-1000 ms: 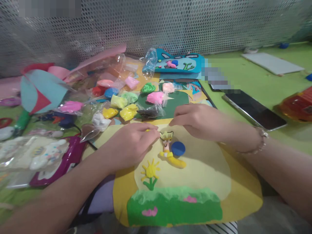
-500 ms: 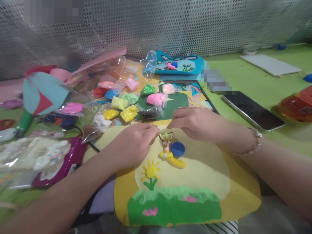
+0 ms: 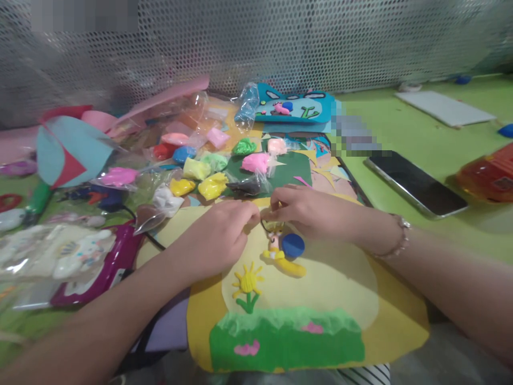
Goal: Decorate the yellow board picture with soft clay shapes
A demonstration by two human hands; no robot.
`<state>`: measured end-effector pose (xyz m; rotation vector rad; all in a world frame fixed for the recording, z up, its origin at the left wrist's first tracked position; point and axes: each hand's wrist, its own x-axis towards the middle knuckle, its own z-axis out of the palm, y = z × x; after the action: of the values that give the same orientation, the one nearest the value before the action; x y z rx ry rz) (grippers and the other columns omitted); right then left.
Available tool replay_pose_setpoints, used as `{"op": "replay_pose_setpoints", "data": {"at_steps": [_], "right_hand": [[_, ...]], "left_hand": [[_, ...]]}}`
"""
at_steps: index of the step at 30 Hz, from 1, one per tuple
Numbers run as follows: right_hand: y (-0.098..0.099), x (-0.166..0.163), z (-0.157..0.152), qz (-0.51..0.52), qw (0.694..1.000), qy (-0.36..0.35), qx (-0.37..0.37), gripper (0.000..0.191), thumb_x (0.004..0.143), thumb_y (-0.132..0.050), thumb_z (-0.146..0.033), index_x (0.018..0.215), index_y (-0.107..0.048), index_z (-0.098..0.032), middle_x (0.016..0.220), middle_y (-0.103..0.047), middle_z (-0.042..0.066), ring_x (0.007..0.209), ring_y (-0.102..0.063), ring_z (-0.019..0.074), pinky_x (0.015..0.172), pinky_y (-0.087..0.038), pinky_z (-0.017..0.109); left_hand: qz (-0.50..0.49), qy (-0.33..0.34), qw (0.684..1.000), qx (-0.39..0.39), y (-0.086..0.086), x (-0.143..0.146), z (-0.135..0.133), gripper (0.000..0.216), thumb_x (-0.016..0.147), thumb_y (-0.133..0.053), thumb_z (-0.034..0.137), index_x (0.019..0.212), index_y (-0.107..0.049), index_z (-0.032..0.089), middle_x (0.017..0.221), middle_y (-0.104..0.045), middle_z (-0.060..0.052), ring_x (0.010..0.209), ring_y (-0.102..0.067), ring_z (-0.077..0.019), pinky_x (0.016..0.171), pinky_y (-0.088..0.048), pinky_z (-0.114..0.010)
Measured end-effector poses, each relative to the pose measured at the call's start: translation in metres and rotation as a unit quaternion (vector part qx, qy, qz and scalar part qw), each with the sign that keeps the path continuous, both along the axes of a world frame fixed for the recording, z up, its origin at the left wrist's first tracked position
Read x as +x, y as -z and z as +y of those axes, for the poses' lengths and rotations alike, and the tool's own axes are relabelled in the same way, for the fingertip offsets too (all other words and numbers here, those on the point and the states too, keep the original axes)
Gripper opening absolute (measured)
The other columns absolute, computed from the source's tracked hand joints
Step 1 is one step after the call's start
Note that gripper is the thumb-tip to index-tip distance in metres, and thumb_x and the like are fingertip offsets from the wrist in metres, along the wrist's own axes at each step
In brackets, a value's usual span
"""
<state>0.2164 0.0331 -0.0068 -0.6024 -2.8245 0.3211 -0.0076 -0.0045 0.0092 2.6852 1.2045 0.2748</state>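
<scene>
A yellow felt board (image 3: pixel 401 315) lies before me with a clay picture on it: a small clay figure (image 3: pixel 280 256), a blue clay disc (image 3: pixel 293 245), a yellow sun flower (image 3: pixel 247 283) and a green grass strip (image 3: pixel 286 339). My left hand (image 3: pixel 216 235) and my right hand (image 3: pixel 312 214) meet at the top of the figure, fingertips pinched together. Their fingers hide the figure's head. What they pinch is too small to make out.
Several bagged clay lumps (image 3: pixel 211 185) in many colours lie behind the board. A phone (image 3: pixel 417 183) rests on the green table at the right, a blue felt picture (image 3: pixel 294 104) at the back, packets (image 3: pixel 56 256) at the left, a mesh wall (image 3: pixel 256 43) behind.
My right hand has slid left and down onto the figure's head, closing the gap to my left hand. The left hand has hardly moved.
</scene>
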Motion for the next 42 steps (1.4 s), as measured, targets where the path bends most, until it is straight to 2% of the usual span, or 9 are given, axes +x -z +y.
{"op": "replay_pose_setpoints", "data": {"at_steps": [8,14,20,26,30,42], "right_hand": [[0.003,0.001,0.000,-0.015,1.000,0.015,0.019,0.028,0.088,-0.048,-0.014,0.107,-0.067,-0.021,0.099,-0.053,0.009,0.079,-0.047,0.0164,0.071,-0.034,0.030],[0.003,0.000,-0.001,-0.016,1.000,0.021,0.014,0.026,0.089,-0.047,-0.015,0.104,-0.068,-0.021,0.100,-0.053,0.010,0.080,-0.047,0.0172,0.070,-0.034,0.030],[0.000,0.000,-0.003,-0.015,1.000,0.018,0.012,0.025,0.089,-0.048,-0.015,0.103,-0.068,-0.019,0.097,-0.053,0.010,0.080,-0.047,0.0172,0.069,-0.035,0.029],[0.000,0.001,-0.003,-0.022,0.999,0.021,0.010,0.027,0.089,-0.046,-0.014,0.105,-0.067,-0.020,0.098,-0.053,0.010,0.078,-0.047,0.0163,0.069,-0.034,0.030],[0.000,0.000,-0.003,-0.030,0.999,0.023,0.004,0.024,0.090,-0.046,-0.015,0.099,-0.067,-0.018,0.099,-0.053,0.010,0.078,-0.048,0.0163,0.069,-0.035,0.030],[-0.003,0.000,-0.005,-0.024,1.000,0.017,0.009,0.024,0.089,-0.046,-0.012,0.097,-0.068,-0.017,0.097,-0.054,0.010,0.082,-0.048,0.0173,0.071,-0.034,0.030]], "left_hand": [[0.047,0.011,0.999,0.008,-0.004,0.005,-0.013,0.026,0.076,-0.037,0.006,0.094,-0.053,0.016,0.092,-0.061,-0.007,0.089,-0.055,-0.0234,0.082,-0.041,-0.042],[0.033,-0.044,0.995,-0.085,-0.008,0.008,-0.027,0.027,0.075,-0.036,0.008,0.097,-0.049,0.017,0.096,-0.057,-0.007,0.094,-0.051,-0.0241,0.085,-0.039,-0.045],[-0.006,-0.062,0.990,-0.128,-0.009,0.008,-0.030,0.030,0.075,-0.036,0.008,0.099,-0.047,0.020,0.104,-0.056,-0.005,0.099,-0.048,-0.0234,0.087,-0.038,-0.044],[-0.009,-0.073,0.987,-0.144,-0.010,0.008,-0.028,0.027,0.076,-0.035,0.009,0.096,-0.047,0.020,0.098,-0.056,-0.004,0.094,-0.050,-0.0227,0.084,-0.040,-0.042],[-0.003,-0.069,0.986,-0.150,-0.007,0.010,-0.031,0.029,0.077,-0.035,0.009,0.100,-0.048,0.021,0.102,-0.055,-0.005,0.100,-0.048,-0.0245,0.085,-0.040,-0.043],[-0.014,-0.070,0.985,-0.159,-0.011,0.008,-0.030,0.030,0.078,-0.035,0.011,0.102,-0.049,0.022,0.106,-0.058,-0.004,0.103,-0.051,-0.0236,0.088,-0.042,-0.043]]}}
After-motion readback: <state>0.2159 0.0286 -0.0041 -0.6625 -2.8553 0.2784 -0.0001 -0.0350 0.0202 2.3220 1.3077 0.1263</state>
